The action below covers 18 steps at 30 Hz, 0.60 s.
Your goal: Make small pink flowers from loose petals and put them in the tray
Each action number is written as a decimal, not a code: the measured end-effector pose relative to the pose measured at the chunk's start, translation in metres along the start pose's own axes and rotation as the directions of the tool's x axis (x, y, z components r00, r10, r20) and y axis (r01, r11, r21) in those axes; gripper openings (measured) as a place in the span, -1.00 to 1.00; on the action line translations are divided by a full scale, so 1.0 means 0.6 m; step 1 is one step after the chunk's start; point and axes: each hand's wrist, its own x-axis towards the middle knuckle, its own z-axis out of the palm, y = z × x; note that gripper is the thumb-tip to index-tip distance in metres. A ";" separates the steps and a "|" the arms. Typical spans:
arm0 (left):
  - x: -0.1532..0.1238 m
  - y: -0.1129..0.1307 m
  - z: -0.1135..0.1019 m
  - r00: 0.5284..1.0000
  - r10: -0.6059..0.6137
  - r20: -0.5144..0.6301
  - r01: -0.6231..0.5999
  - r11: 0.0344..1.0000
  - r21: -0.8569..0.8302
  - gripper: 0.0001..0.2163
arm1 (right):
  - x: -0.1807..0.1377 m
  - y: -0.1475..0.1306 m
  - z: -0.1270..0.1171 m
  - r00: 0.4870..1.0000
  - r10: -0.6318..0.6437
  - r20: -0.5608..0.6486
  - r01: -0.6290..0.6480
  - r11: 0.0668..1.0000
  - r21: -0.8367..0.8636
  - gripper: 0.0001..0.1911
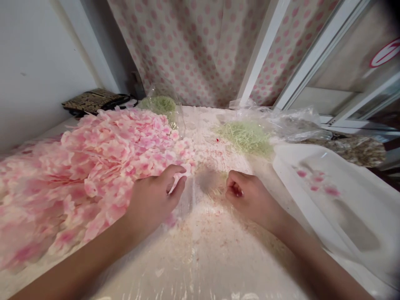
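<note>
A large heap of pink and white fabric petals (pixel 93 158) covers the left half of the table. My left hand (pixel 156 196) rests at the heap's right edge, thumb and forefinger pinched on a petal (pixel 179 177). My right hand (pixel 250 196) is curled into a loose fist on the plastic-covered table (pixel 203 250), just right of centre; what it holds, if anything, is hidden. A pile of thin pale green pieces (pixel 246 137) lies beyond my right hand.
A clear bag with green pieces (pixel 161 104) stands at the back. Crumpled clear plastic (pixel 290 123) lies at the back right. A white bag holding a few pink petals (pixel 318 187) is on the right. A dark patterned pouch (pixel 93 101) sits back left, by the wall.
</note>
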 end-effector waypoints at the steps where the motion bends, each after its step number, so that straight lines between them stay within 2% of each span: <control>1: 0.002 -0.002 0.002 0.999 0.032 0.019 -0.034 0.984 0.176 -0.77 | 0.001 0.001 -0.002 1.000 0.017 -0.015 -0.017 1.000 0.018 -0.83; 3: 0.006 -0.005 0.004 0.996 0.050 0.077 -0.078 0.901 0.427 -0.72 | 0.003 0.003 -0.006 0.999 0.019 -0.043 -0.016 0.998 0.063 -0.87; 6: 0.009 -0.008 0.004 0.985 0.061 0.163 -0.145 0.804 0.576 -0.65 | 0.002 0.005 -0.006 0.996 -0.053 -0.073 0.061 0.992 0.108 -0.85; 10: 0.010 -0.013 0.008 0.972 0.068 0.225 -0.192 0.778 0.598 -0.65 | -0.003 0.005 -0.001 0.991 -0.120 -0.067 0.126 0.986 0.111 -0.84; 15: 0.008 -0.019 0.014 0.951 0.074 0.301 -0.244 0.778 0.580 -0.73 | -0.004 0.001 0.010 0.996 -0.085 -0.025 0.087 0.989 0.117 -0.85; 18: 0.009 -0.016 0.011 0.940 0.067 0.335 -0.256 0.787 0.561 -0.76 | -0.002 0.000 0.014 0.997 -0.057 -0.047 0.064 0.986 0.153 -0.85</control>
